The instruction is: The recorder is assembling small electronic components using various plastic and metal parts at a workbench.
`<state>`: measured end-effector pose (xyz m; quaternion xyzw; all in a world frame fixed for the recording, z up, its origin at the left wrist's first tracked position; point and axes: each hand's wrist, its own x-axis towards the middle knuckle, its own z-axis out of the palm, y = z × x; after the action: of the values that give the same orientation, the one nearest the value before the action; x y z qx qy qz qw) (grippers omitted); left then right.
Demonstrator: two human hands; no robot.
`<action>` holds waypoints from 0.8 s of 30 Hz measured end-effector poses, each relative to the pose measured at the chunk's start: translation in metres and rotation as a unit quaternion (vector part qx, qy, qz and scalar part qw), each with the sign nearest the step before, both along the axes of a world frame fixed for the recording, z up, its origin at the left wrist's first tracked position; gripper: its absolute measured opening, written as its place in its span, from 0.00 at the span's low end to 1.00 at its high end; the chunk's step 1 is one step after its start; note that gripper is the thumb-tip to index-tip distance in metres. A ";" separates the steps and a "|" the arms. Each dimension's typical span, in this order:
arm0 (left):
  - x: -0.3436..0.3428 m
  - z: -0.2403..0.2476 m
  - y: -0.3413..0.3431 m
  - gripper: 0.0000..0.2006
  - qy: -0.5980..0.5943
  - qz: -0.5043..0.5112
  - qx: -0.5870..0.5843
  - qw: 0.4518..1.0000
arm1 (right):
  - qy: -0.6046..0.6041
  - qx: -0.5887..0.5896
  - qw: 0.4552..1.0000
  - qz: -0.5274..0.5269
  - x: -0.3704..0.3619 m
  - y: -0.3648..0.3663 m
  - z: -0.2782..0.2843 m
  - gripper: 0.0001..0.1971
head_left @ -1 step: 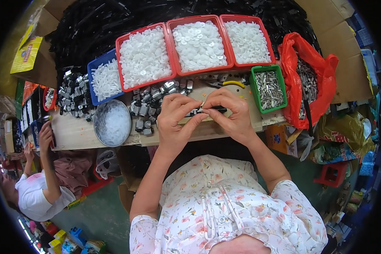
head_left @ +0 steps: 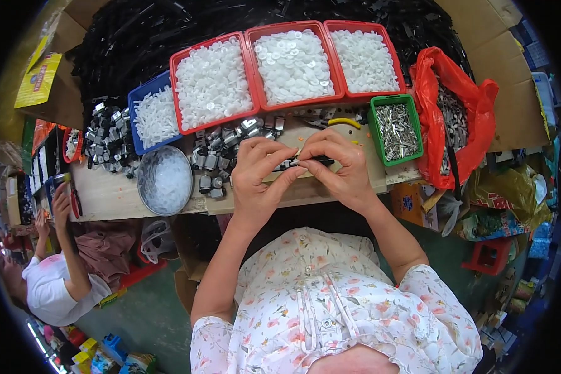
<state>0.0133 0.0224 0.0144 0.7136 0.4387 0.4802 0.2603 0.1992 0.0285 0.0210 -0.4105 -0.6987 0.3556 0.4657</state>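
Note:
My left hand (head_left: 255, 176) and my right hand (head_left: 344, 168) meet above the near edge of the wooden table (head_left: 106, 198). Thumb and forefinger are pinched on each side, the fingertips nearly touching around a small piece that they mostly hide; its kind cannot be made out. Behind and under the fingers, small dark and silvery parts show in part. Beside my left hand lies a heap of silver and black metal parts (head_left: 213, 161). Yellow-handled pliers (head_left: 344, 122) rest beyond my right hand, close to a green bin (head_left: 406, 160) of thin metal pins.
Three red trays (head_left: 253, 75) of white plastic pieces stand behind, a blue tray (head_left: 133, 121) and a metal bowl (head_left: 144, 201) to their left. A red bag (head_left: 433, 156) of metal parts sits right. Black parts (head_left: 121, 56) are piled behind. A co-worker's hand (head_left: 61, 207) is far left.
My hands hold the same pinch in the same place. At the far left, the co-worker's hand has shifted slightly down and left, and a red-handled tool beside it shows more.

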 end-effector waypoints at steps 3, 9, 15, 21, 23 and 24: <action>-0.002 -0.002 -0.003 0.19 0.039 0.015 0.021 0.999 | -0.059 0.027 0.998 -0.010 0.001 0.001 -0.005 0.06; -0.013 -0.020 -0.017 0.18 0.125 0.048 0.087 0.987 | -0.159 0.061 0.985 -0.018 -0.002 0.000 -0.020 0.07; -0.017 -0.033 -0.029 0.16 0.180 0.038 0.113 0.976 | -0.200 0.084 0.976 -0.015 -0.006 0.000 -0.023 0.07; -0.012 -0.042 -0.032 0.16 0.257 0.032 0.166 0.951 | -0.240 0.087 0.966 -0.041 -0.012 -0.004 -0.020 0.07; -0.011 -0.044 -0.031 0.16 0.297 0.031 0.193 0.935 | -0.236 0.080 0.967 -0.050 -0.013 -0.005 -0.022 0.07; -0.011 -0.044 -0.031 0.16 0.298 0.030 0.193 0.934 | -0.220 0.077 0.971 -0.054 -0.013 -0.005 -0.024 0.07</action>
<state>0.0020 -0.0088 -0.0299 0.8469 0.4164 0.3282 -0.0397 0.1861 0.0236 -0.0026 -0.4786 -0.7861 0.1758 0.3494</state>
